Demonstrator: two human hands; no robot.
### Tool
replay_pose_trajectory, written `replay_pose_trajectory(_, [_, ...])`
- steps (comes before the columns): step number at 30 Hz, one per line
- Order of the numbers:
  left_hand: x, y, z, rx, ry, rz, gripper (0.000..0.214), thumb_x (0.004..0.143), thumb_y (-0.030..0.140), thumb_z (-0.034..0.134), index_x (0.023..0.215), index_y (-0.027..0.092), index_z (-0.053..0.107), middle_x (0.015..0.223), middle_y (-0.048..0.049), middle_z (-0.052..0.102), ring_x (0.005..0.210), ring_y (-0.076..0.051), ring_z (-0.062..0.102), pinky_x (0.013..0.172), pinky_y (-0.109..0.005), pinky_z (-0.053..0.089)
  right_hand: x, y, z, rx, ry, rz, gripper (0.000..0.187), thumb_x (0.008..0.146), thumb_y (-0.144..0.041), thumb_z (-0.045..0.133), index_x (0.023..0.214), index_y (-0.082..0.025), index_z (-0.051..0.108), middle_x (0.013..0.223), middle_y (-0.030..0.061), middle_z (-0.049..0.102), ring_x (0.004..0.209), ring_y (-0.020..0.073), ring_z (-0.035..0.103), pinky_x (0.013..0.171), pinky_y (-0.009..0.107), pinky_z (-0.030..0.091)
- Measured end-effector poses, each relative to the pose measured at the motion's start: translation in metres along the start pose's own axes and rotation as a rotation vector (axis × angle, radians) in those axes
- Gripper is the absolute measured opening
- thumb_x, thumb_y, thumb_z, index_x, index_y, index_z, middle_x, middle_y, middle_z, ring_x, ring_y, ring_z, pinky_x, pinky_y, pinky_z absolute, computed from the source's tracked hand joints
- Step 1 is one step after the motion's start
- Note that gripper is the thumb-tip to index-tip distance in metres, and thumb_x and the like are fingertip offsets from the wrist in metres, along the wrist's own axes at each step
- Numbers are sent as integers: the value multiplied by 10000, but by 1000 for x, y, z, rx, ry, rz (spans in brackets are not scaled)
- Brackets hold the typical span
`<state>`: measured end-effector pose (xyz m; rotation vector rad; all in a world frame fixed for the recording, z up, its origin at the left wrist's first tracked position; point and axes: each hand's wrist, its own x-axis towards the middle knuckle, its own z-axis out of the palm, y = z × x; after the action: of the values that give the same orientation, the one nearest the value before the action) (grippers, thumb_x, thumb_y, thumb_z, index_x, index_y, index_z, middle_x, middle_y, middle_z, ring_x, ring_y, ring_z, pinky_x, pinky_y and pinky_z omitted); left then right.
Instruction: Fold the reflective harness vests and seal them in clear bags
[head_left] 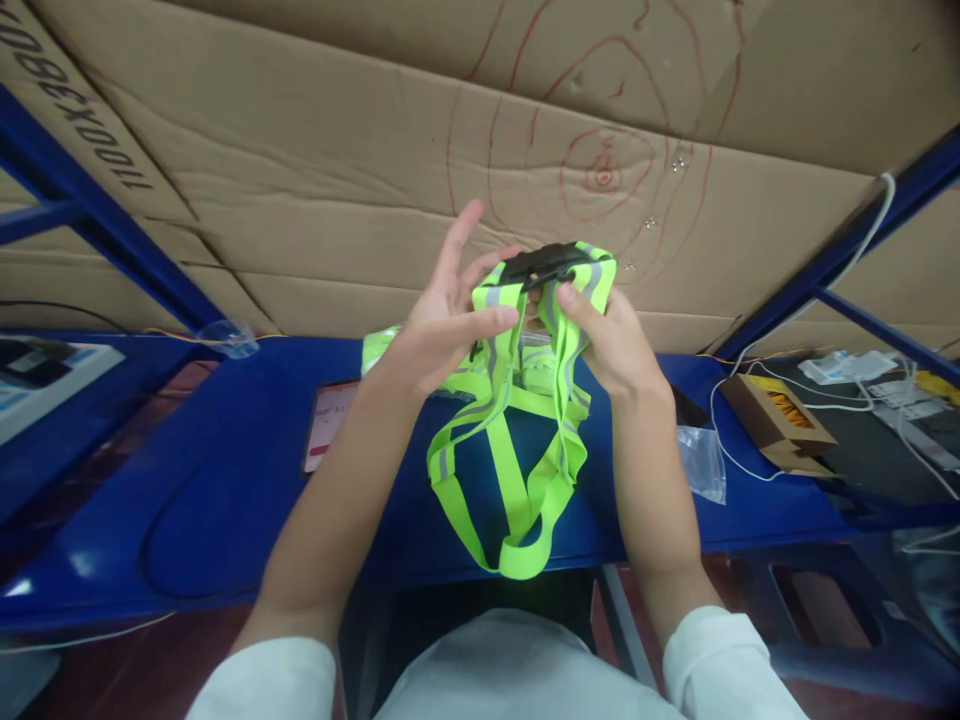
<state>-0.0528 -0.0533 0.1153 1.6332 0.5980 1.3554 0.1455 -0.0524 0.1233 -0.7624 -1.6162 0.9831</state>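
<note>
Held up over the blue table is a reflective vest (517, 485) of neon-yellow straps with grey stripes, its loops hanging down toward the table's front edge. My left hand (450, 315) has the vest's left side between thumb and fingers, with the index finger stretched upward. The right side is gripped by my right hand (611, 335), its thumb pressed on a strap. Between the two hands runs a black buckle piece (544, 262); its fastening is too small to make out. Behind the straps lie more yellow folded vests (382, 347), partly hidden.
A phone or tablet (330, 425) lies left of my forearm. To the right are a clear plastic bag (703, 462), an opened brown box (780, 425) and white cables (814, 270). Cardboard (337, 180) with red rings closes off the back of the table (225, 500).
</note>
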Motion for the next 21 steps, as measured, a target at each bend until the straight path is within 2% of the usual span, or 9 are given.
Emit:
replay_pose_trajectory(2, [2,-5,3,1,31,-37,860,818,380,837,1567,357,416,1503,-70,604,1415,-286,597,1132,-439,553,3,2,0,-1,52,-14,516,898,-674,692,1168,-235,693,1212,76,752,1172,272,722,1012,454,623])
replay_pose_trajectory(4, [3,-9,9,-22,35,-81,629,829,372,841,1404,261,612,1375,-87,693,1329,-297,657,1101,-441,572,5,4,-1,-37,43,-20,504,910,-664,686,1167,-231,695,1229,76,749,1207,276,710,1038,459,615])
replay_pose_trajectory(6, [3,-10,14,-70,22,-120,482,857,405,823,1281,216,696,1263,-89,746,1238,-297,704,1054,-437,595,5,5,-3,-94,4,-10,492,907,-662,696,1150,-235,703,1214,65,755,1204,276,710,1039,456,617])
replay_pose_trajectory(9, [3,-10,17,-109,73,-130,406,855,409,833,1199,219,732,1172,-64,772,1169,-277,729,1018,-403,604,4,6,-7,-162,-88,3,497,863,-663,751,1151,-259,722,1192,39,764,1174,264,718,1028,439,626])
replay_pose_trajectory(13, [3,-8,13,-171,112,-152,426,782,341,891,1167,234,743,1187,-49,772,1175,-273,730,1020,-387,598,4,7,-11,-168,-188,18,539,797,-615,834,1196,-269,726,1169,32,776,1138,266,723,1010,449,637])
replay_pose_trajectory(15, [2,-7,12,-229,67,-199,431,773,337,893,1163,220,751,1174,-63,780,1137,-285,746,1002,-405,609,5,7,-10,-151,-165,14,503,800,-591,836,1170,-266,731,1129,29,780,1114,269,727,1005,463,637])
replay_pose_trajectory(18, [2,-5,14,-282,34,-271,430,756,353,901,1124,181,762,1068,-79,797,999,-277,779,911,-395,638,6,6,-6,-106,-96,-4,355,832,-531,821,1040,-254,743,1014,25,773,1041,255,735,1015,469,618])
replay_pose_trajectory(21, [2,-4,15,-302,48,-346,441,740,396,909,1078,162,750,945,-76,790,854,-253,780,785,-365,652,6,5,-3,-22,-71,34,278,848,-495,813,886,-237,716,819,15,722,818,221,718,876,441,638])
